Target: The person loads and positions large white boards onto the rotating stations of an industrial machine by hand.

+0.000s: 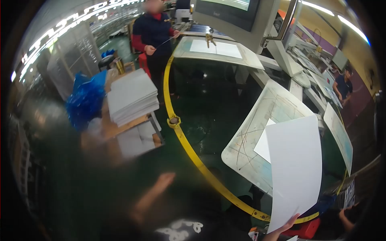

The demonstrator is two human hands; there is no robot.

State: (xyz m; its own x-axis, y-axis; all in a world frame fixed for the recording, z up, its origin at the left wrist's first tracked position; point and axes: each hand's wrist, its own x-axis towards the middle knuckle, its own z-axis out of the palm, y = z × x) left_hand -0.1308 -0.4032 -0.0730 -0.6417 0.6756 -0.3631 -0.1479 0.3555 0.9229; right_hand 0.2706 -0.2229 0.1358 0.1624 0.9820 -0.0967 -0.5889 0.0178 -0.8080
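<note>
My right hand (287,225) grips the lower edge of a large white sheet (295,164), which stands up and bows slightly over a pale, marked platen (245,132). Part of another white sheet (263,144) shows on that platen, behind the one I hold. My left hand (164,181) hangs low at the left over the dark green floor, away from the sheets. It is blurred, and I cannot make out its fingers or anything in them.
A curved yellow rail (193,154) rings the machine. At the left, a stack of white sheets (132,96) sits beside blue plastic (86,96). A person (155,36) holding a thin rod stands near a far platen (249,60) bearing a white sheet. Another person (343,86) is at the right.
</note>
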